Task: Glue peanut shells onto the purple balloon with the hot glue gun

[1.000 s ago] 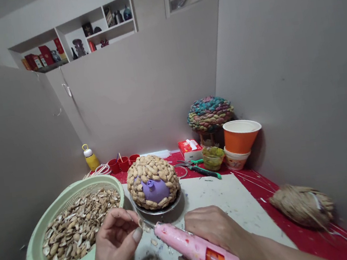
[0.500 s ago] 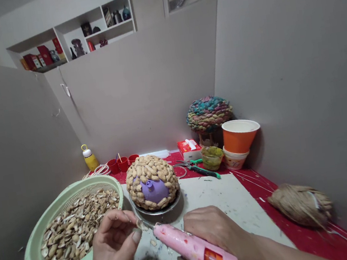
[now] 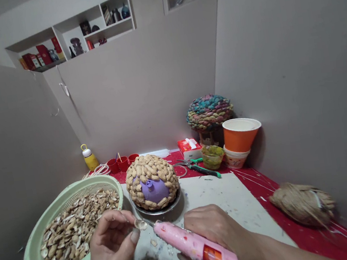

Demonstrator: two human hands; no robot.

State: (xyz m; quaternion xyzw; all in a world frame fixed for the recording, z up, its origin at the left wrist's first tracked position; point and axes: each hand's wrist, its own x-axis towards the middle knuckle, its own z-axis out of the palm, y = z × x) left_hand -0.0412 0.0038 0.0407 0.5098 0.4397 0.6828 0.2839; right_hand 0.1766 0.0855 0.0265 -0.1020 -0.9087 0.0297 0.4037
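Between thumb and forefinger, my left hand [image 3: 114,247] pinches a peanut shell half [image 3: 140,225], its pale hollow side facing up. My right hand [image 3: 213,230] is wrapped round a pink hot glue gun [image 3: 191,247], whose nozzle points left, close to the shell. Just beyond both hands, a purple balloon [image 3: 156,190] covered largely with peanut shells [image 3: 149,168] rests in a shallow metal dish [image 3: 159,211]. Its knot and a bare purple patch face me. Left of my left hand, a green colander [image 3: 32,255] holds many loose peanut shells [image 3: 74,231].
Pliers with green-black handles [image 3: 204,171], a cup of greenish material [image 3: 213,157], stacked paper tubs [image 3: 241,137] and a twine bundle [image 3: 304,206] lie to the right. Red cups [image 3: 123,163] and a yellow bottle [image 3: 90,160] stand behind. A white board [image 3: 229,195] covers the red table [image 3: 268,194].
The shell half in my left hand has turned, so its hollow side shows more. A small gap now shows between it and the glue gun's nozzle.
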